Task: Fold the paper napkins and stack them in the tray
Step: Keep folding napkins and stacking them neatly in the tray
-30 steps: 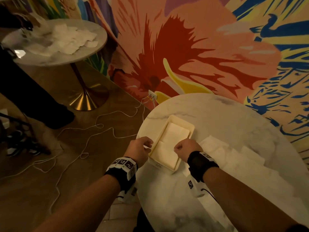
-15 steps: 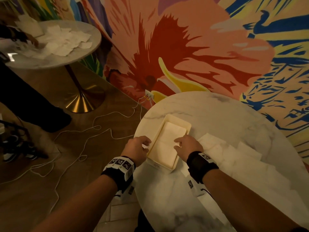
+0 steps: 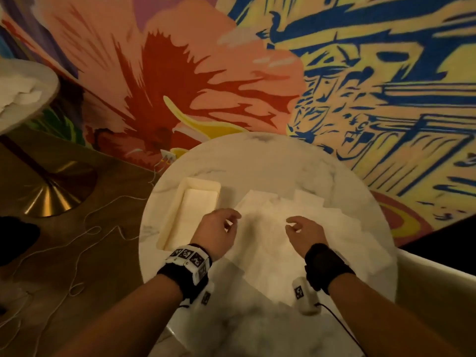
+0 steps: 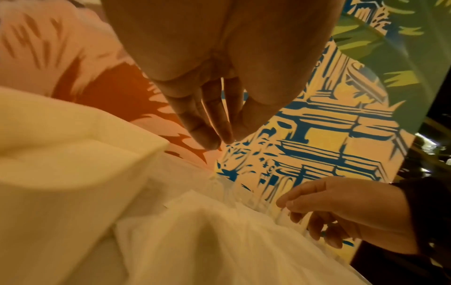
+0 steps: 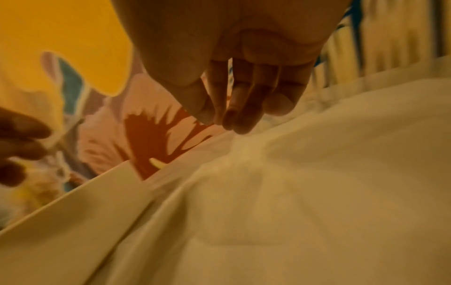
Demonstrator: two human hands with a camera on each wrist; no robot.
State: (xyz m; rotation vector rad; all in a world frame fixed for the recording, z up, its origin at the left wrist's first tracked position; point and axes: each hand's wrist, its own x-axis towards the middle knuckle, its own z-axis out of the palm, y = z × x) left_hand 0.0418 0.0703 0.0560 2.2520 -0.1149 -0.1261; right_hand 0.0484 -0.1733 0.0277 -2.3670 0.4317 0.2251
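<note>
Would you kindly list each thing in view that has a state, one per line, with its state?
tray: on the round table, folded napkins lying flat inside.
loose napkins: unfolded, spread overlapping on the table right of the tray.
left hand: above the loose napkins, fingers loosely curled, holding nothing.
right hand: above the loose napkins, fingers loosely curled, holding nothing.
round table: upright, bearing tray and napkins.

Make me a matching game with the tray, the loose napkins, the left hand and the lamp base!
Things:
1. tray
2. loose napkins
3. left hand
4. lamp base

Matches:
A. gold, on the floor
B. spread over the table's middle and right
C. at the table's left edge, napkins inside
D. empty, over the napkins beside the tray

Pairs: 1-C, 2-B, 3-D, 4-A
</note>
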